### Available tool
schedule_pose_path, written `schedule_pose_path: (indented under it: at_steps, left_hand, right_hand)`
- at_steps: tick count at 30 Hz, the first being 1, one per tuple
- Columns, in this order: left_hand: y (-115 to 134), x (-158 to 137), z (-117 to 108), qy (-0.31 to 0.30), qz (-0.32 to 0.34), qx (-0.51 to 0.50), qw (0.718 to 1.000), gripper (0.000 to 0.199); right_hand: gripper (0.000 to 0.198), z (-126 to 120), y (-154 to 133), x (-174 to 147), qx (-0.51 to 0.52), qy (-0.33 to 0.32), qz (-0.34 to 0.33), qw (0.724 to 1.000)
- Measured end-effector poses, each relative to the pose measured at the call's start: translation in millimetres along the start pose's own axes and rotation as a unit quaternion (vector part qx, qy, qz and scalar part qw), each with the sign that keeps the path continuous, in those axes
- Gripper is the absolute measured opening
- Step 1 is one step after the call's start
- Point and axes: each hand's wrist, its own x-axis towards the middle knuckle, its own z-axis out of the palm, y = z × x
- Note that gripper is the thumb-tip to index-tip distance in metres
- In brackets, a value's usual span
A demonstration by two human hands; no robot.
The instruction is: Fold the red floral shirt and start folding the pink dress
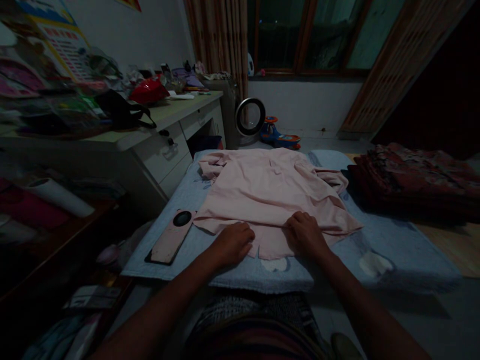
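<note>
A pale pink shirt (258, 190) lies spread over a blue patterned cloth (232, 277), its collar end away from me and its hem toward me. A crosswise fold runs above the hem, where the lower edge shows a short slit. My left hand (234, 243) is closed at the left part of the hem, fingers curled on the fabric. At the right part, my right hand (305, 234) pinches the shirt near the fold. The fingertips of both hands are partly hidden. Left of the shirt lies a phone (172, 237) with a round camera bump.
A stack of folded dark red patterned cloth (416, 175) sits at the right. On the left stands a desk (161, 120) crowded with bags and small items. Beyond the blue cloth are a ring-shaped appliance (240, 120) and a blue-and-orange ride-on toy (275, 134).
</note>
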Motion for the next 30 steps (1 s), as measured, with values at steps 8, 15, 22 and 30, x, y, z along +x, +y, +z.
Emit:
schedule_pose_path:
  at_steps: [8, 15, 22, 30]
  left_hand:
    - [4, -4, 2, -0.056, 0.032, -0.078, 0.995, 0.039]
    - [1, -13, 15, 0.016, 0.004, -0.067, 0.998, 0.017]
    - [10, -9, 26, 0.14, -0.042, -0.106, 0.984, 0.015]
    - [26, -6, 29, 0.193, -0.058, -0.129, 0.971, 0.014]
  right_hand:
    - [0.022, 2, 11, 36, 0.026, -0.053, 0.038, 0.997]
    - [0.015, -12, -11, 21, 0.134, -0.061, -0.047, 0.988]
    - [0.021, -4, -58, -25, 0.15, -0.094, -0.139, 0.974]
    - [0.009, 11, -67, -29, 0.102, -0.025, -0.149, 0.983]
